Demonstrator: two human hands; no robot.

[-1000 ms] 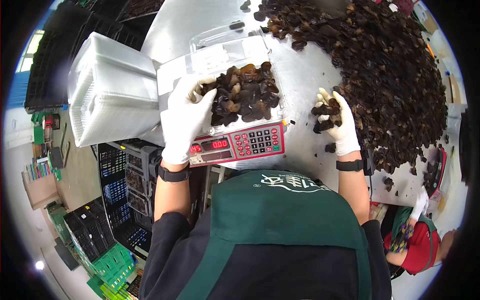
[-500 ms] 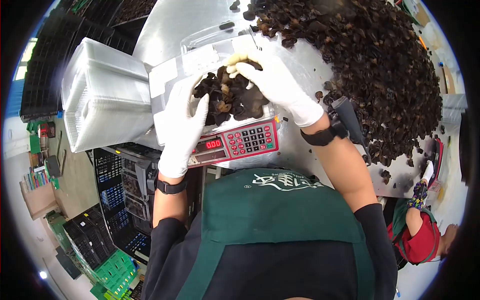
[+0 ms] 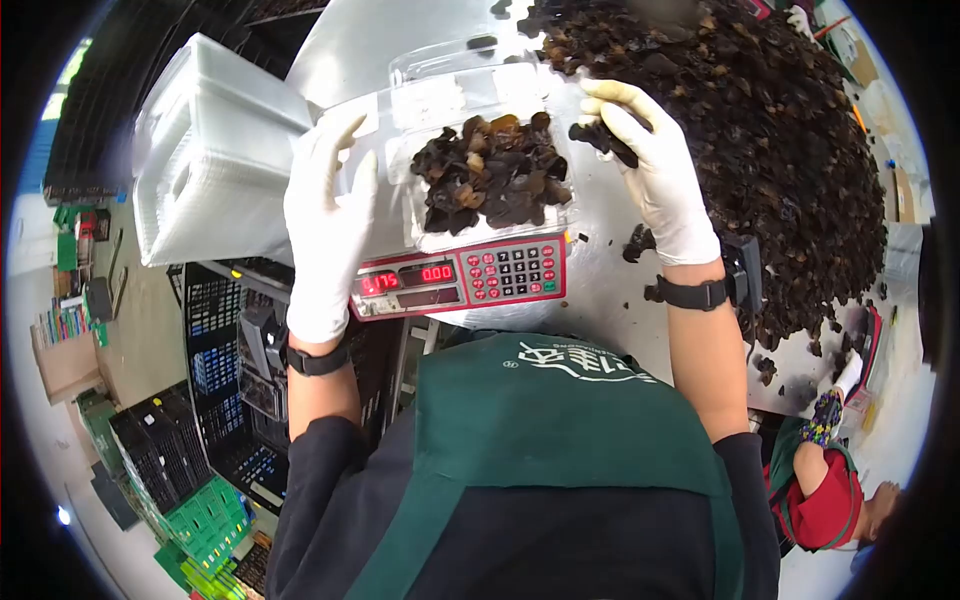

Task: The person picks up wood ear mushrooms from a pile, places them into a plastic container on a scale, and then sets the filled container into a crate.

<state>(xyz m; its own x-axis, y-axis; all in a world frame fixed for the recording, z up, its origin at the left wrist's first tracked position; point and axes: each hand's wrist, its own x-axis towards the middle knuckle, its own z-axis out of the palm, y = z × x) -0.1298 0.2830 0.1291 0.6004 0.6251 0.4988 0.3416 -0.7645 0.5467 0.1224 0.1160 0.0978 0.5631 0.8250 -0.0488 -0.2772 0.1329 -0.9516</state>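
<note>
A clear plastic tray (image 3: 425, 238) of dark wood ear mushrooms (image 3: 490, 172) rests on the scale (image 3: 545, 270), its hinged lid (image 3: 440, 100) folded back beyond it. Red digits light the scale's display (image 3: 405, 278), reading about 0.175 and 0.00. My left hand (image 3: 328, 200), white-gloved, hovers left of the tray with fingers apart and nothing in them. To the tray's right, my gloved right hand (image 3: 660, 165) has its fingers curled round a few wood ear pieces (image 3: 603, 140). Part of that clump is hidden by the fingers.
A big heap of wood ear mushrooms (image 3: 790, 150) covers the right of the metal table (image 3: 350, 50). Nested clear trays (image 3: 220, 160) stand at the left. Black crates (image 3: 215, 350) are below them. Another person in a red sleeve (image 3: 830, 490) works at the far right.
Both hands have drawn away from the tray to either side, exposing the mushrooms in it. My right hand now carries a few pieces. The scale's left digits, formerly covered, now show.
</note>
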